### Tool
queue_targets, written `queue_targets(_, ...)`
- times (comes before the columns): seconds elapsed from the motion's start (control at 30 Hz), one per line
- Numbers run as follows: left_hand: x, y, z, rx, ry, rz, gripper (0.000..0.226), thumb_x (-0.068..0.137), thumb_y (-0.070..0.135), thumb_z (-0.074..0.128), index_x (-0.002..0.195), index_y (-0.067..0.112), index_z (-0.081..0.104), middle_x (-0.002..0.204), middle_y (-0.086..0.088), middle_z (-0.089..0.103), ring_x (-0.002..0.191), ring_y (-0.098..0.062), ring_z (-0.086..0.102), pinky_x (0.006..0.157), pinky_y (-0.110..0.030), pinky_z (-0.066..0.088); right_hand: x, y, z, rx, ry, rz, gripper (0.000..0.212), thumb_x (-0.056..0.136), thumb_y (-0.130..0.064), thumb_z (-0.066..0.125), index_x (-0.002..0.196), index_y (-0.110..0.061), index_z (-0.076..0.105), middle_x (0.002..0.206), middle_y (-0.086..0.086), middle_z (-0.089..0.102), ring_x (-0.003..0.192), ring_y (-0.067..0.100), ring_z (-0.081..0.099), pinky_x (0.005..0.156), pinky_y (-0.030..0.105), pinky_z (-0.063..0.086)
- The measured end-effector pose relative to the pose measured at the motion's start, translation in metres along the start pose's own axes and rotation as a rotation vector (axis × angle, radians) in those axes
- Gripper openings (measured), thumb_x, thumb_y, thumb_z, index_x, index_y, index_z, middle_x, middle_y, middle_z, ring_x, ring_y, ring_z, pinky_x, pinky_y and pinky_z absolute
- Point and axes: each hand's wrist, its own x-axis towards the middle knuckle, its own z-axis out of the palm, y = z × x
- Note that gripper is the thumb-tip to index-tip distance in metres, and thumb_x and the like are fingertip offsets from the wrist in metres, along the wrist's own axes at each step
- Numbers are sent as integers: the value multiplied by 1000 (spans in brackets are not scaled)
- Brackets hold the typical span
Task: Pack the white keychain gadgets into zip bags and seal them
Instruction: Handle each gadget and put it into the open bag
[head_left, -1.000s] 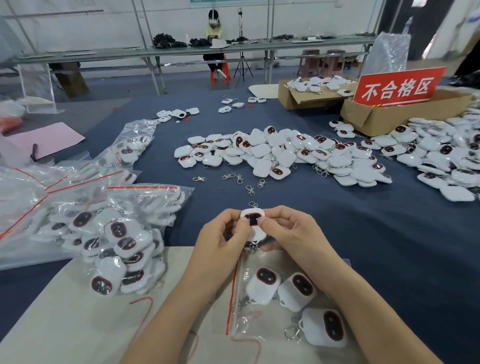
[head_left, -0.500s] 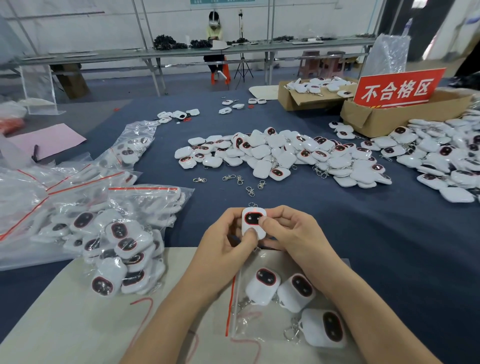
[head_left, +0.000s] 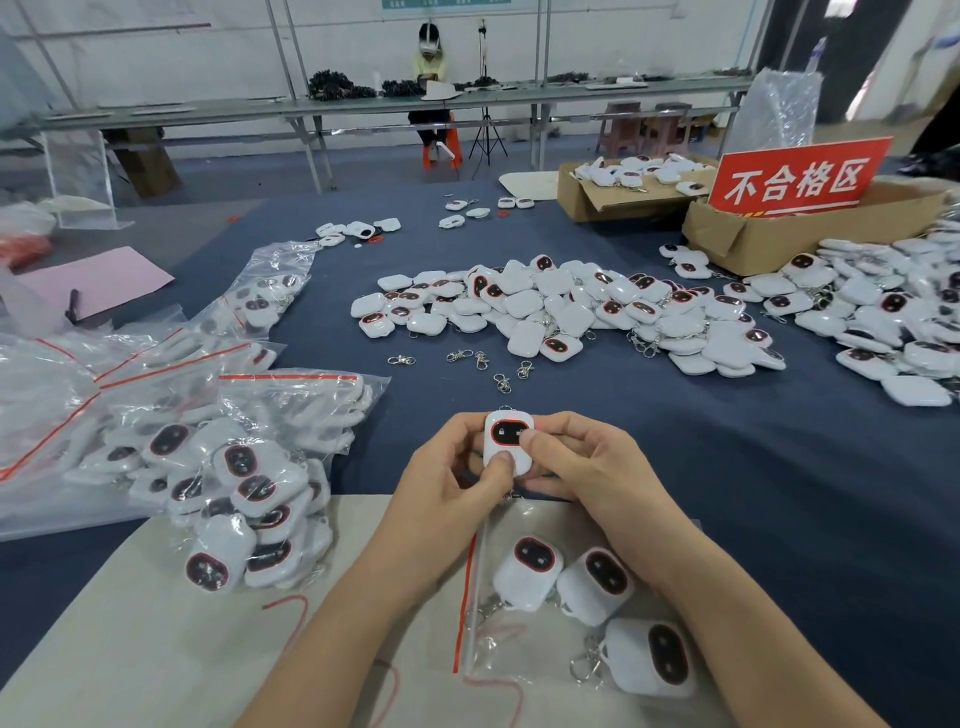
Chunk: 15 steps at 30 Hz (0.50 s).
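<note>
Now your left hand (head_left: 447, 486) and right hand (head_left: 589, 467) both pinch the gadget (head_left: 508, 440) upright, just beyond the zip bag (head_left: 530, 647) (its red-striped mouth sits nearer your left).

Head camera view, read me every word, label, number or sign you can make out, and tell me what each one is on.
"不合格区": white characters on the red sign standing in the open cardboard box at right.
Teal strip at the top of the far wall: cut off, too blurred to read.
Dark window of the held white gadget: tiny pale icons, no readable words.
</note>
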Motion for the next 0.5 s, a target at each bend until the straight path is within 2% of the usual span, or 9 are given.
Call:
queue_targets(0.07, 0, 1, 2, -44, 27, -2, 23, 94, 17, 66, 111, 32, 69, 94, 4, 74, 77, -6, 62, 71, -15, 51, 1, 2, -1, 6, -8, -6, 14, 96, -18, 67, 108, -13, 73, 97, 12, 78, 91, 22, 75, 76, 24, 60)
queue_targets(0.17, 2, 0, 3, -78, 101, -12, 18, 90, 25, 70, 107, 31, 69, 86, 9, 73, 73, -2, 62, 68, -14, 50, 1, 3, -2, -6, -21, -35, 18, 98, -20, 66, 115, -18, 71, 103, 8, 77, 102, 26, 73, 79, 27, 60)
queue_targets(0.27, 1, -4, 3, 164, 192, 114, 17, 97, 23, 67, 106, 36, 67, 95, 14, 68, 83, -5, 64, 71, -12, 46, 0, 3, -1, -50, -39, -123, 23, 96, -22, 65, 117, -33, 67, 110, 0, 74, 102, 20, 72, 79, 30, 61)
queue_targets(0.33, 0, -4, 3, 350, 204, 242, 22, 99, 26, 63, 109, 46, 64, 103, 16, 61, 92, -7, 63, 75, -10, 45, 0, 3, 0, -58, -43, -191, 18, 95, -19, 66, 110, -28, 69, 111, 0, 73, 101, 18, 72, 80, 30, 61)
queue_targets(0.4, 0, -4, 3, 392, 214, 307, 26, 97, 30, 62, 110, 52, 61, 105, 17, 57, 94, -7, 63, 75, -9, 44, -1, 3, -2, -44, -32, -251, 11, 95, -9, 65, 101, -17, 69, 110, 6, 74, 102, 22, 72, 84, 31, 60)
queue_targets(0.5, 2, -6, 3, 350, 240, 303, 20, 94, 24, 65, 104, 41, 67, 102, 17, 57, 90, -7, 62, 74, -7, 42, 0, 6, -3, -84, -19, -290, 10, 94, -2, 64, 97, -11, 67, 111, 8, 75, 105, 27, 71, 94, 38, 58)
